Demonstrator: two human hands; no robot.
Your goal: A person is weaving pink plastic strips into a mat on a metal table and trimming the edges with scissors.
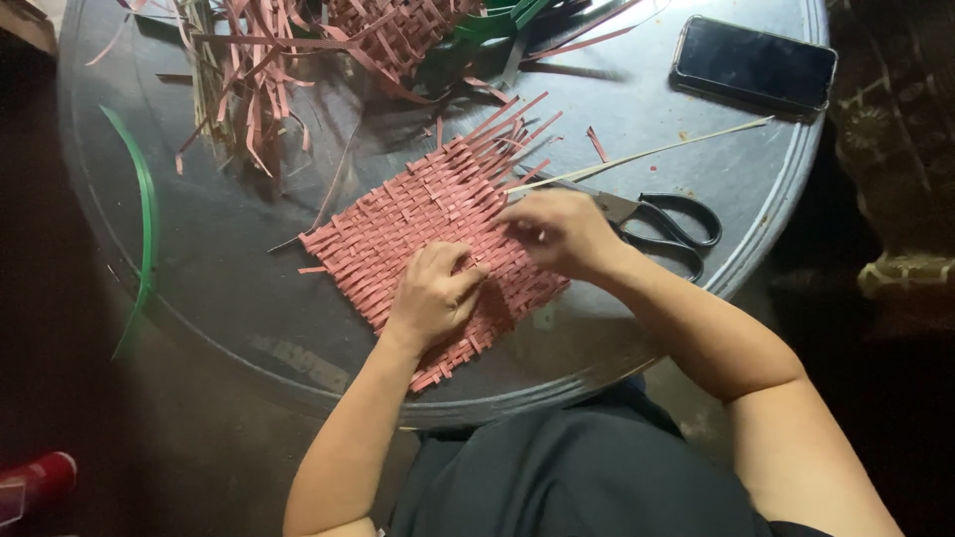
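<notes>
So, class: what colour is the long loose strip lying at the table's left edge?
Green: the strip curves along the round table's left rim, clearest in the head view.

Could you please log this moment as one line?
left hand: pressing woven mat | right hand: working mat edge | scissors: beside right hand

Pink woven mat (418, 214), black scissors (671, 224), perhaps green strip (147, 214)

Matt pink strip-woven mat (418, 214) (plastic or paper, unclear), glossy dark tabletop (229, 249), glossy glass-fronted phone (754, 64), black-handled metal scissors (657, 221)
</notes>
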